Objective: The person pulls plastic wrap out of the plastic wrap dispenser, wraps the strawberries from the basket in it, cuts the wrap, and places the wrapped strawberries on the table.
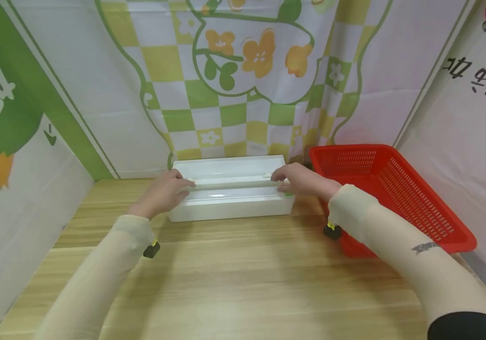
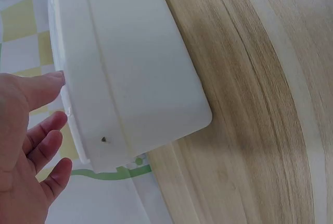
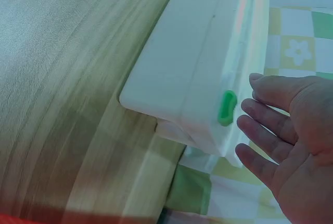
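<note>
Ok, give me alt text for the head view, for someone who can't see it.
A person's left hand and right hand are at opposite ends of a long white box on a wooden table. A red basket stands to the right, partly hidden by the right sleeve, and a checked cloth with flowers hangs behind.

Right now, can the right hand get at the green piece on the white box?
Likely yes: the right hand looks empty, its fingertips close to the green piece on the white box, and nothing visible stands between them.
</note>
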{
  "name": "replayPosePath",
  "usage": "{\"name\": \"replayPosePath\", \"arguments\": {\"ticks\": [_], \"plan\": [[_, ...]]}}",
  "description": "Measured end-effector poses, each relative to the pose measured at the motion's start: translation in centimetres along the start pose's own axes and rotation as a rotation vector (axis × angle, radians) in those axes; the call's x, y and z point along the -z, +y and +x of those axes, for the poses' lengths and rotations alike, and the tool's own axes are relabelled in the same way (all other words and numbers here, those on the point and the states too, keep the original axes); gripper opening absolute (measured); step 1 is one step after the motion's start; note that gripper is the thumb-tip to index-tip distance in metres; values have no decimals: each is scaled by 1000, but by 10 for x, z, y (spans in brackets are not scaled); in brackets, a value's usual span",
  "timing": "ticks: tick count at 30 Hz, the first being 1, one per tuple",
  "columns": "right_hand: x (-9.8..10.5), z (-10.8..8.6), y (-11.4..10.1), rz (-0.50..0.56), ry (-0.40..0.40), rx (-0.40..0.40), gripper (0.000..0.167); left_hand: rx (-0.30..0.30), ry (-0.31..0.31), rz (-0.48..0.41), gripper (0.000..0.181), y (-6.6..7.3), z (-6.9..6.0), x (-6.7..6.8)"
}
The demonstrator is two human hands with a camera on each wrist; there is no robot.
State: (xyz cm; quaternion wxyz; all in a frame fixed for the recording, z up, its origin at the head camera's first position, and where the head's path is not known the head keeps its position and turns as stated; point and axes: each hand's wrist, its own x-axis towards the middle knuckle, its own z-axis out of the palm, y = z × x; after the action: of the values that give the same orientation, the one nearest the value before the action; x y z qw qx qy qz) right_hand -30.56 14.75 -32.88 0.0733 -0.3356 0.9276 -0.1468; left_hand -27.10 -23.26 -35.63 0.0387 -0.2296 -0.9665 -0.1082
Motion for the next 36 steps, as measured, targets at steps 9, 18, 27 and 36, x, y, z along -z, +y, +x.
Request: {"name": "replayPosePath", "arguments": {"ticks": [9, 18, 27, 36], "plan": [[-9, 9, -1, -42, -26, -42, 35, 17, -19, -30, 33, 1, 6, -5], [-14, 18, -4, -165, 8, 30, 22, 15, 27, -31, 24, 2, 12, -12], [-17, 24, -3, -204, 21, -9, 18, -4, 78, 18, 12, 3, 16, -13], [-20, 28, -1, -210, 98, -42, 16, -43, 131, 31, 13, 1, 17, -12]]}}
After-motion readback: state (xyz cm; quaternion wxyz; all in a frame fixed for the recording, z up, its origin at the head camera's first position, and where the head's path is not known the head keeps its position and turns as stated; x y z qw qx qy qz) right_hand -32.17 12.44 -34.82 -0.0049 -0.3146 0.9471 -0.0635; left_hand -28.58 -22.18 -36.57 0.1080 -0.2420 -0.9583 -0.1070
